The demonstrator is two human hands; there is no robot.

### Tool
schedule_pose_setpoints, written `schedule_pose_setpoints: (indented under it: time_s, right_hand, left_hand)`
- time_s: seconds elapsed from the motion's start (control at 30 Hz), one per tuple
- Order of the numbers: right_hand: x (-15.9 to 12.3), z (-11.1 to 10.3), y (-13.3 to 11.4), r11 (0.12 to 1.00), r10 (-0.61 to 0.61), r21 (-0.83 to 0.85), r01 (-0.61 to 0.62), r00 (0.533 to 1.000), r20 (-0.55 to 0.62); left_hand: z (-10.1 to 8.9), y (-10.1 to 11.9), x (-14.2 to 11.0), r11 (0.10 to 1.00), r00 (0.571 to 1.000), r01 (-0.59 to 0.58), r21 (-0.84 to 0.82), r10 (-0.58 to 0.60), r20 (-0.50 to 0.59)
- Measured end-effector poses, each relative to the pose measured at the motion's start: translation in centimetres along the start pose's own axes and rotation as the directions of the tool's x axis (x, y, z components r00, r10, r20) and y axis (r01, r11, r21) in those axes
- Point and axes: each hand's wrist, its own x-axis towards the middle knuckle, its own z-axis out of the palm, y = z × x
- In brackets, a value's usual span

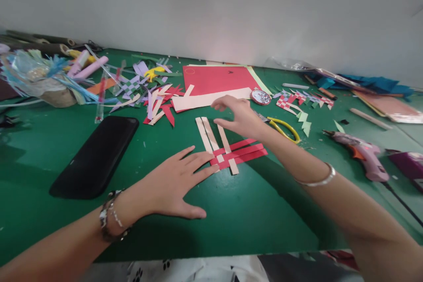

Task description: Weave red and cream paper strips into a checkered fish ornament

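Several red paper strips (247, 156) and cream paper strips (203, 134) cross each other in a small weave on the green table (251, 216). My left hand (172, 180) is spread open, palm down, with its fingertips on the left edge of the weave. Above the upper ends of the strips is my right hand (239, 116), fingers bent and thumb held apart, with nothing visible between them. One cream strip (224, 139) runs down from under its thumb, and I cannot tell whether they touch. Yellow-handled scissors (284, 128) lie partly hidden behind my right wrist.
A black phone (95, 158) lies left of my hands. Red paper sheets (218, 79) and a round patterned object (261, 96) are behind them. Paper scraps (158, 105) lie at back left. A pink glue gun (360, 152) with its cord sits at right, near woven paper pieces (291, 101).
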Motion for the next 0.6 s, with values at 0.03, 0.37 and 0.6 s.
schedule_pose_setpoints:
  time_s: [0.03,0.37,0.6]
  right_hand:
    - [-1.0,-0.6,-0.2,0.999,-0.036,0.000,0.036,0.999,0.028]
    - [-7.2,-0.2,-1.2,0.995,-0.093,-0.004,0.099,0.942,0.321]
    - [-6.8,0.5,-1.3,0.997,-0.067,-0.013,0.076,0.941,0.333]
  left_hand:
    - [-0.1,-0.1,-0.1,1.000,1.000,-0.005,0.003,0.004,0.009]
    - [-0.7,-1.1,-0.7,0.996,0.995,-0.032,-0.084,0.040,0.088]
    - [-0.8,-1.0,-0.7,0.996,0.993,-0.032,-0.082,0.041,0.113]
